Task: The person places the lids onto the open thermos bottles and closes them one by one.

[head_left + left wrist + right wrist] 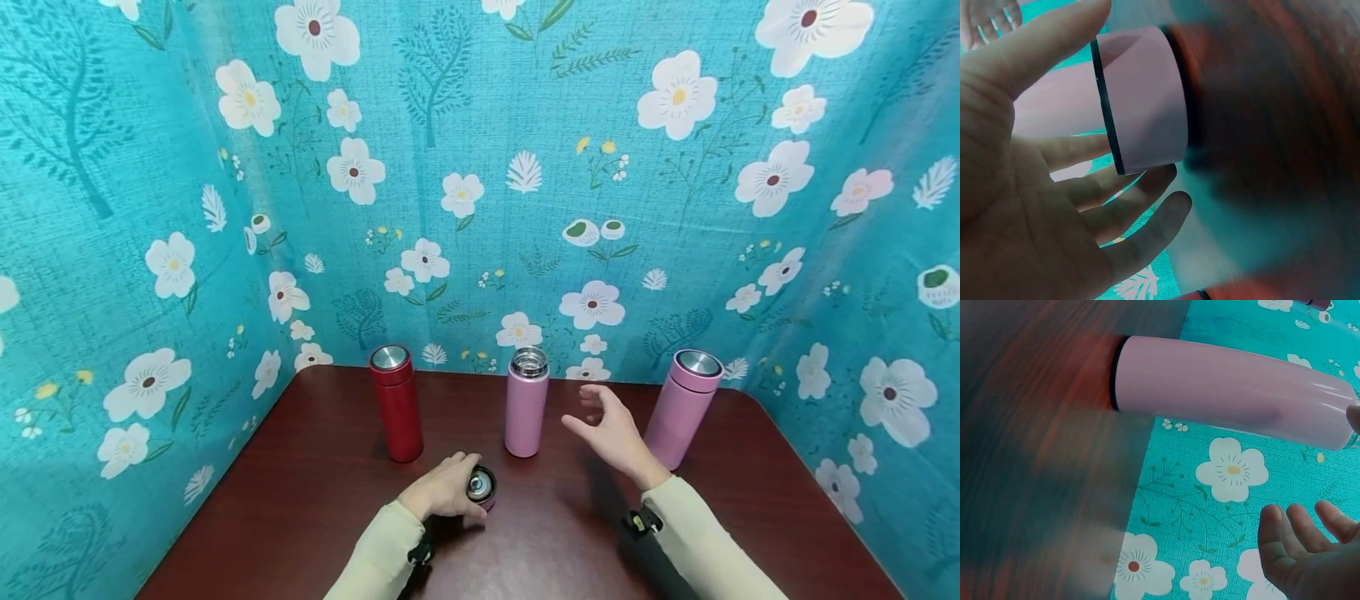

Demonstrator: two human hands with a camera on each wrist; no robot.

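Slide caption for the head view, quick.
Left hand around a pink cap, right hand empty beside the uncapped pink bottle.

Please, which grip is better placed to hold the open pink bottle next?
Likely the right grip: it is empty and faces the open pink bottle, while the left grip is around the pink lid.

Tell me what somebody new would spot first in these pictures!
Probably the bright blue cloth with big white flowers, up behind the dark table. Then, standing on it, maybe the red bottle on the left, the open pink bottle in the middle and the closed pink bottle on the right. In front, the left hand is by a small lid.
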